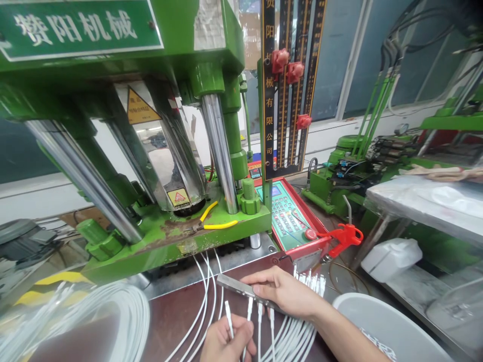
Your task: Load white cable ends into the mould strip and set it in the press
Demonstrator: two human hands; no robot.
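Note:
My right hand (281,291) grips a flat metal bar (236,285) with its fingers closed on the upper edge, tilted down toward the right. Several white cable connectors (260,310) hang from the bar's lower edge, their cables running down out of view. Just below the bar's left end, my left hand (228,339) pinches a white cable with a connector (228,307) between thumb and fingers; that connector's tip stands apart from the bar. Behind the hands, several white cables (207,286) come out from under the green press (181,241).
A coil of white cables (124,306) lies at left on the brown tabletop (166,311). More connectors (311,281) lie bundled behind my right wrist. Yellow-handled pliers (215,221) rest on the press base. A red air gun (343,239), control panel (287,216) and grey tub (377,306) stand right.

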